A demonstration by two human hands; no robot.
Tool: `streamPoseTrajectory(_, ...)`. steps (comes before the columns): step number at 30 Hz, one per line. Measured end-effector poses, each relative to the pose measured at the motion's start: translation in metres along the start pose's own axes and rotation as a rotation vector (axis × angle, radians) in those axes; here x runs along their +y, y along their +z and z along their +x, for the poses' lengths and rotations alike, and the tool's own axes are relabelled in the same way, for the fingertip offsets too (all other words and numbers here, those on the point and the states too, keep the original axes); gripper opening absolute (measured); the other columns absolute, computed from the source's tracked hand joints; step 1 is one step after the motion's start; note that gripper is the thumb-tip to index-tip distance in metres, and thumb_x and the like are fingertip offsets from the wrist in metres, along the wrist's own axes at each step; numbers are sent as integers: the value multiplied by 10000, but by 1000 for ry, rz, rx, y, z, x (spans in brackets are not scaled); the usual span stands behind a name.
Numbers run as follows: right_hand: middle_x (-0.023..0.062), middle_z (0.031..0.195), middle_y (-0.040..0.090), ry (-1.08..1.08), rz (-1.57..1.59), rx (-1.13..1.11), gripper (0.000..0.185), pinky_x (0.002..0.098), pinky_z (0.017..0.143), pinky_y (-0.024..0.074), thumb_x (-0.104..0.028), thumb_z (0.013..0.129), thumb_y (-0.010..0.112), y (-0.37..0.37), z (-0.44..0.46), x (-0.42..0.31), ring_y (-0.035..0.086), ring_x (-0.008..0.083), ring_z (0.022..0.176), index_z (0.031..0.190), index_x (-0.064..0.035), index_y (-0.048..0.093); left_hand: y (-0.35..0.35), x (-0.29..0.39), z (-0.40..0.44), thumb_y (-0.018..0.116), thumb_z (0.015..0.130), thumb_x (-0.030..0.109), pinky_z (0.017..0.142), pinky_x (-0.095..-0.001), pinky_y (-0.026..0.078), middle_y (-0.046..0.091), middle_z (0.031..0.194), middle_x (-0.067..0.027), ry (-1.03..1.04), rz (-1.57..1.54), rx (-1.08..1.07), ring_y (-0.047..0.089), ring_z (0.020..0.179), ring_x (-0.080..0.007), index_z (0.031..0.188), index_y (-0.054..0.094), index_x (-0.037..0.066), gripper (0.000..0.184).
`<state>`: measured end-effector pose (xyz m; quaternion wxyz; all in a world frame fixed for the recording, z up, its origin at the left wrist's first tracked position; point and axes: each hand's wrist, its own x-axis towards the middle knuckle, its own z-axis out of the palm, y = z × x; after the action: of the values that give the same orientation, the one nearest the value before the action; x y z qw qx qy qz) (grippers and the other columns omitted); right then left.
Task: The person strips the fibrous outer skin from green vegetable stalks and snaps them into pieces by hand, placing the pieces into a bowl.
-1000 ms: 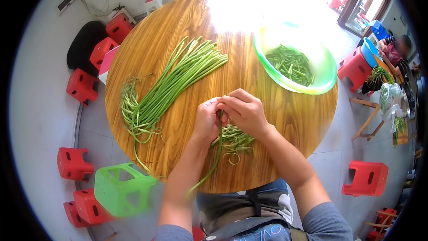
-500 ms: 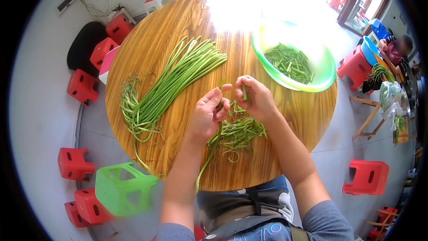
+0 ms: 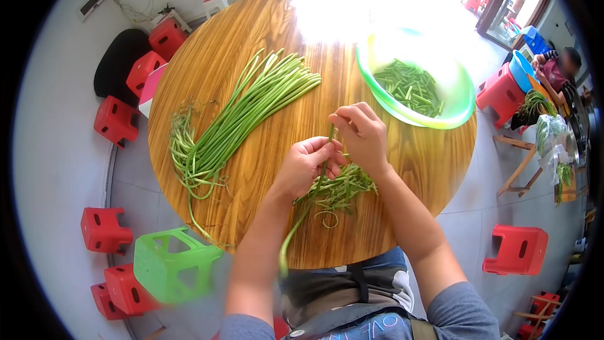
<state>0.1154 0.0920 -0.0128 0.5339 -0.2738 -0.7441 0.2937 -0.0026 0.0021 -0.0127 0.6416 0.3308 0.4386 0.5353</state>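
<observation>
Closer together than before, left hand (image 3: 308, 164) and right hand (image 3: 363, 132) both pinch one stem (image 3: 287, 239) trailing past the near edge of the surface (image 3: 431, 173). Short pieces (image 3: 412, 91) already lie in a bowl (image 3: 434, 124) by the far right edge; a long bunch (image 3: 255, 110) remains whole towards the left.

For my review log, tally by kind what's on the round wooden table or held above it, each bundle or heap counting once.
Long slender green stalk, held: 1
Bundle of long green stalks: 1
Heap of thin green trimmings: 1
Round green plastic basin: 1
Heap of short green pieces inside it: 1
Total: 5
</observation>
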Motion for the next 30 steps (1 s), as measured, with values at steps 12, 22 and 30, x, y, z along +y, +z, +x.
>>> streamPoseTrajectory(12,-44,653,495,680,885,-692,114,193,482,319,-115,813,644,-30,8,-20,412,40,547,865,-14,628,-22,2,8,430,949,188,506,-231,411,624,806,-82,195,-498,453,515,563,-115,1083,522,62,205)
streamPoseTrajectory(22,-3,597,494,527,50,-682,176,221,505,362,-198,799,670,-26,13,-22,432,47,558,895,-51,673,-22,12,-3,414,923,149,464,-214,327,603,736,-61,199,-401,263,440,527,-86,998,563,-18,236)
streamPoseTrajectory(30,-40,669,545,679,431,-360,229,189,498,342,-229,841,636,-20,14,-17,433,27,569,899,-9,657,5,12,-6,457,910,153,436,-180,295,590,701,-50,36,-27,192,426,504,-56,914,580,-10,205)
